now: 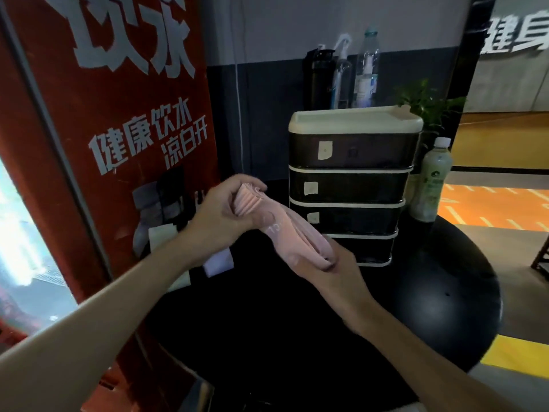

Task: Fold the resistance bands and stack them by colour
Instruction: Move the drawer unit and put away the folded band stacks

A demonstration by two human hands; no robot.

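One pink band (292, 233) is held in the air above the table (439, 307), stretched on a slant between both hands. It is a thin, matte, rubbery strip, gathered lengthwise into soft folds. Faint pale lettering shows near its middle.

The left hand (221, 211) grips the upper end. Its fingers curl round the band, and the folded edges fan out of the fist as a stack of thin pleated layers. The right hand (332, 275) holds the lower end, fingers and thumb wrapped round it, where the band doubles back in a rounded loop.

The table is round, black and smooth, with a dull sheen. Just below the left wrist a pale flat piece (218, 264) lies on it; what it is made of cannot be told.

Behind the band stands a drawer unit (350, 185): four stacked drawers of dark, see-through plastic with cream frames, under a cream lid (353, 118) with rounded corners. Three of the drawers carry a small paper label each.

Three containers stand behind the lid: a black flask (318, 78), a clear spray bottle (341, 75) and a clear bottle (367, 69). A fourth, a pale green bottle (430, 179) with a white cap, stands on the table just right of the unit. A leafy plant (424, 105) rises behind it.

At the left stands a red banner (118, 114) with large white characters.
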